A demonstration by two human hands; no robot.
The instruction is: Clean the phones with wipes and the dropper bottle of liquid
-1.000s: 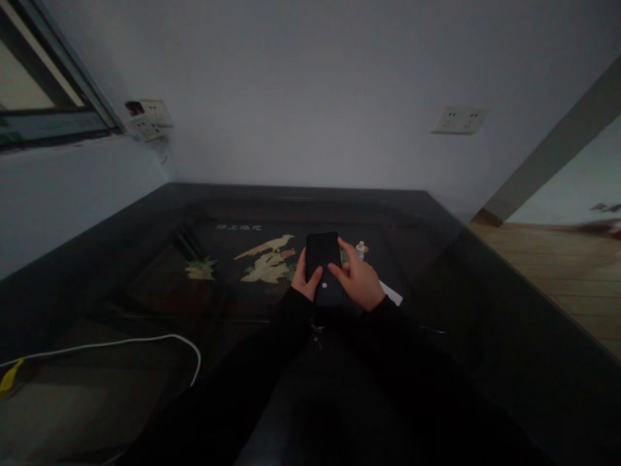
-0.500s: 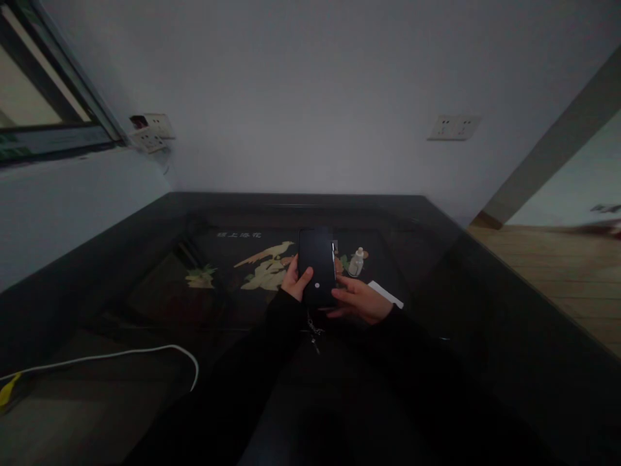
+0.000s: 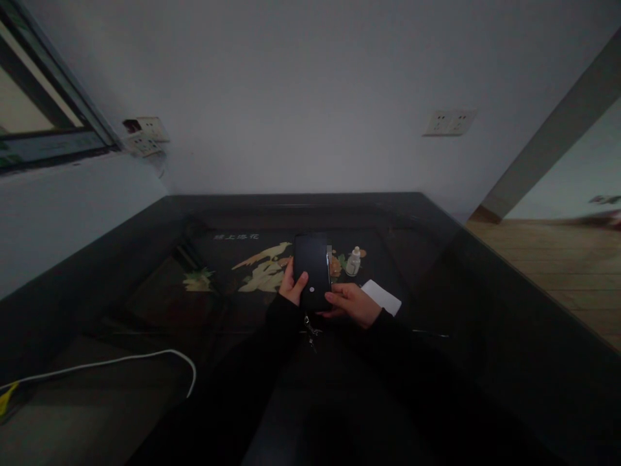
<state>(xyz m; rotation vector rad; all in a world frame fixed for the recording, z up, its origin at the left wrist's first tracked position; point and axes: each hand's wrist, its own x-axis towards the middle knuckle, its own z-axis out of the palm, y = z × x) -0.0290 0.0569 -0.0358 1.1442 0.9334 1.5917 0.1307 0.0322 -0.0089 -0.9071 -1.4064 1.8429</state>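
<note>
Below the phone (image 3: 312, 272), right hand (image 3: 352, 304), lower than before.

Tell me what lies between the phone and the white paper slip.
In the head view, the right hand sits there, gripping the phone, beside the paper slip.

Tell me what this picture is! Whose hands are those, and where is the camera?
The camera is worn on a person's head and looks forward and down, so these are that person's own hands, in dark sleeves. The left hand holds a dark phone upright, thumb on its screen. The right hand touches the phone's lower corner. Underneath is a dark shiny table with a bird picture. On it are a small white bottle, a white paper and a white cable.
</note>
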